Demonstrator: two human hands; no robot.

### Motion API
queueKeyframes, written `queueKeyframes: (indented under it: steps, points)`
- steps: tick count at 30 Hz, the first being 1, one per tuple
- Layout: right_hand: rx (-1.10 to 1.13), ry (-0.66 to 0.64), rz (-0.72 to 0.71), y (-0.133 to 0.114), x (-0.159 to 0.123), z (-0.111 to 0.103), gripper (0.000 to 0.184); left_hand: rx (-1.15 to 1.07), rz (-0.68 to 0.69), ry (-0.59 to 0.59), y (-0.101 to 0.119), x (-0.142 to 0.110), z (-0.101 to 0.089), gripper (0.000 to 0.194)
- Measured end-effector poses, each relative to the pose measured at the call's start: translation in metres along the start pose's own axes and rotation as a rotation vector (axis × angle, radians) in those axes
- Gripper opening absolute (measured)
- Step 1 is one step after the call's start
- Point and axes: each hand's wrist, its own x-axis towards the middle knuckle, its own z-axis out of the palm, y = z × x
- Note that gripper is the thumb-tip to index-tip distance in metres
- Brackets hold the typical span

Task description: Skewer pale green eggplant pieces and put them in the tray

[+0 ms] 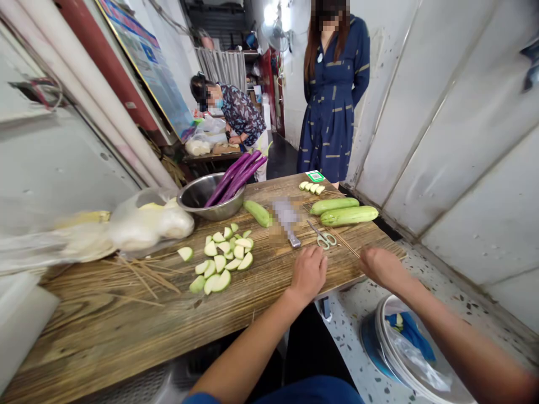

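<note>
My left hand (309, 272) rests palm down at the table's front edge, just below the scissors (326, 240) with pale green handles, and nothing shows in it. My right hand (381, 266) is closed at the right edge, around the near end of thin wooden skewers (346, 242). Two whole green zucchini (349, 215) lie beyond the skewers. A broad-bladed knife (286, 216), partly blurred out, lies left of the scissors, beside a shorter zucchini piece (257, 213). Many cut zucchini chunks (225, 255) are spread to the left. A skewered row of slices (311, 187) lies at the far edge.
A steel bowl (210, 196) holds purple eggplants (240, 174). Loose skewers (143, 275) and plastic bags (147, 221) occupy the table's left. A bucket (379, 348) stands on the floor at right. One person (330, 101) stands beyond the table; another (242, 109) bends over a back table.
</note>
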Motion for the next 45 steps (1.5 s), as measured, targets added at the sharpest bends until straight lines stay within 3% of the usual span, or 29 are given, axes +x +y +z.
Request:
queueKeyframes:
  steps: [4,9,13,16,17,19,22,25,27,29,32,36,39,42,45]
  points:
    - [0.037,-0.007,0.001,-0.008,-0.014,0.006,0.021,-0.094,-0.066,-0.009,-0.008,-0.008,-0.001,0.031]
    - [0.072,0.043,0.027,-0.036,-0.01,0.017,0.035,-0.072,-0.031,-0.032,-0.015,-0.019,0.005,0.029]
    - [0.108,-0.002,-0.006,-0.048,0.007,0.016,0.024,-0.119,-0.017,-0.005,-0.015,-0.022,0.006,0.029]
    - [0.169,0.0,-0.054,-0.049,0.003,0.013,0.021,-0.232,-0.056,0.038,-0.013,-0.025,0.0,0.028]
    - [0.219,0.018,-0.08,-0.05,-0.004,0.013,0.022,-0.289,-0.107,0.055,-0.012,-0.026,-0.003,0.029]
    - [0.54,0.07,-0.17,-0.058,-0.028,0.017,0.023,-0.46,-0.262,0.079,-0.011,-0.03,-0.013,0.033]
    - [0.904,-0.046,-0.337,-0.081,-0.072,0.03,0.023,-0.811,-0.471,0.118,-0.008,-0.041,-0.033,0.037]
    - [1.114,-0.149,-0.31,-0.106,-0.1,0.038,0.024,-1.091,-0.591,0.134,-0.004,-0.057,-0.049,0.032]
    - [1.304,-0.229,-0.269,-0.12,-0.103,0.037,0.023,-1.154,-0.645,0.067,-0.001,-0.069,-0.055,0.031]
    - [1.486,-0.297,-0.209,-0.13,-0.098,0.033,0.026,-1.055,-0.64,0.007,0.0,-0.078,-0.057,0.029]
    - [1.598,-0.328,-0.087,-0.139,-0.087,0.028,0.035,-0.691,-0.529,0.051,-0.011,-0.084,-0.062,0.027]
    - [1.62,-0.336,0.005,-0.144,-0.079,0.03,0.051,-0.052,-0.383,0.164,-0.054,-0.079,-0.083,0.022]
    - [1.635,-0.316,0.007,-0.148,-0.08,0.035,0.055,0.39,-0.415,0.093,-0.091,-0.071,-0.098,0.027]
    - [1.645,-0.266,-0.004,-0.152,-0.081,0.04,0.053,0.564,-0.437,-0.026,-0.113,-0.065,-0.107,0.027]
    - [1.623,-0.241,-0.055,-0.153,-0.081,0.043,0.048,0.561,-0.387,-0.099,-0.12,-0.06,-0.113,0.019]
